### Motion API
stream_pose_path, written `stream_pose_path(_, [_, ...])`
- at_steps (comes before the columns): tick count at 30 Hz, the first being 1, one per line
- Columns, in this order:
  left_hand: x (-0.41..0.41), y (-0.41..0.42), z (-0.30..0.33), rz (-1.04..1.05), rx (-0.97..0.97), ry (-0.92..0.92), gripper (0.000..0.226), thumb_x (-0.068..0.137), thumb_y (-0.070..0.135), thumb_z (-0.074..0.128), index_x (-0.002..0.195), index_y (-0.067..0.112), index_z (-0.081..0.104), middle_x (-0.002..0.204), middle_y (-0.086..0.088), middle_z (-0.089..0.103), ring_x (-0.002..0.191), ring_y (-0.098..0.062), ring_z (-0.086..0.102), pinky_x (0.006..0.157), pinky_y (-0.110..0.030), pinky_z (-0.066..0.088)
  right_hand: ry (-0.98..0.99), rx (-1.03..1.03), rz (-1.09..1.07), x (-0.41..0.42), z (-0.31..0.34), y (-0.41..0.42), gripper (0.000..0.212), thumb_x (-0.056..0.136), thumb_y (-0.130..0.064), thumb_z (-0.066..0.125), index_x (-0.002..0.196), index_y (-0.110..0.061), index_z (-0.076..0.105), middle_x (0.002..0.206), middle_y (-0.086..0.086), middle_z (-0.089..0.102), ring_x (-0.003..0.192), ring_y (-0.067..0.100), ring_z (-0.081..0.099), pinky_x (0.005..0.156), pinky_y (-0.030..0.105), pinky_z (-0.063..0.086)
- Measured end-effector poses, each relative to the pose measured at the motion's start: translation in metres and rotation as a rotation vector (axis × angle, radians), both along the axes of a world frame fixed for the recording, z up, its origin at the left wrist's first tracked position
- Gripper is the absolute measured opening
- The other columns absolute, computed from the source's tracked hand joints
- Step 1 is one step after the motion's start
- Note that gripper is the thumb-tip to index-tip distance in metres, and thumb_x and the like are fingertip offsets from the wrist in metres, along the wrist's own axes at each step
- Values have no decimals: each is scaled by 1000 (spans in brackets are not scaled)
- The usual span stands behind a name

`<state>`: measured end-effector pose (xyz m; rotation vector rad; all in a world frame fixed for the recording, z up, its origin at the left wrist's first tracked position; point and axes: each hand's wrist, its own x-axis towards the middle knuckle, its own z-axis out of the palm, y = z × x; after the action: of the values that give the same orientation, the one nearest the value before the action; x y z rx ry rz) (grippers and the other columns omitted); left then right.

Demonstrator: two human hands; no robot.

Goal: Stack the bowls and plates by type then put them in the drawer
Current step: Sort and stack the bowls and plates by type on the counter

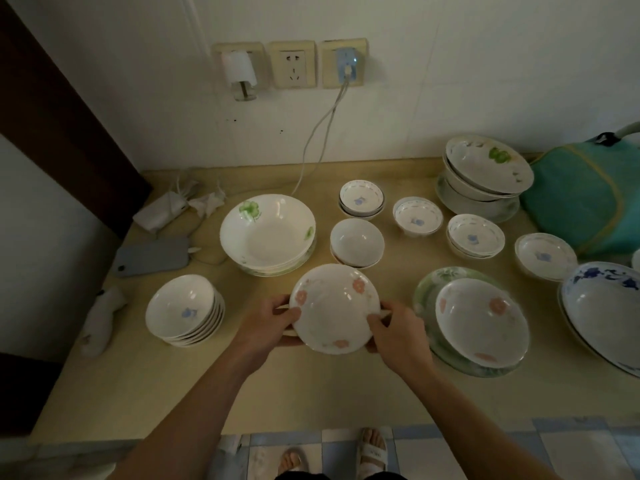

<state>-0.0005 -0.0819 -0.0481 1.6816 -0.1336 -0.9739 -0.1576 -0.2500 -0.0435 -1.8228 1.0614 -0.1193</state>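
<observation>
- Head view shows the counter [311,393], the largest thing, and it carries all the dishes; no drawer is visible.
- To the right of the grip, near it, a second pink-flower bowl [481,327] sits inside a green plate [424,296]. I judge this is the matching type, so the held bowl should go there.
- Beyond the grip and a little left, a green-leaf bowl [268,233] rests on similar dishes.
- To the left of the grip, a stack of small blue-flower bowls [183,311] is already made.
- Farther beyond and to the right, more small blue-pattern bowls [362,197] stand apart, not yet stacked together.
- In the grip, the pink-flower bowl [334,308] is held at both sides, tilted a little toward the camera.
- Left hand [273,322] pinches the left rim, thumb on the inside; right hand [398,332] pinches the right rim in the same way.
- To do this step well, I think the bowl should be kept level, moved right, centred over its partner, and lowered gently so the rims do not knock.
</observation>
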Motion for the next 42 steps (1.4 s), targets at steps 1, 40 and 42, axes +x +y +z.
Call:
stream_pose_path(1, [3, 10, 0, 26, 4, 6, 31, 96, 9, 62, 127, 12, 66, 111, -10, 75, 95, -26, 75, 70, -41, 63, -6, 13, 26, 8, 1, 6, 33, 98, -16, 60, 131, -10, 63, 80, -5, 71, 63, 14, 74, 57, 30, 63])
stream_pose_path(40, [-57, -8, 43, -210, -113, -665, 35, 91, 30, 73, 124, 18, 66, 112, 9, 68, 100, 0, 66, 81, -9, 51, -125, -212, -308, -60, 25, 9, 17, 100, -24, 59, 88, -22, 72, 73, -3, 72, 64, 11, 71, 64, 41, 63])
stream_pose_path(42, [-70, -28, 41, -253, -131, -622, 30, 91, 31, 73, 118, 21, 68, 105, 13, 70, 94, 6, 66, 75, -7, 51, -88, -259, -364, -85, 26, -8, 18, 99, -23, 58, 90, -21, 73, 78, -2, 73, 73, 18, 72, 71, 47, 63])
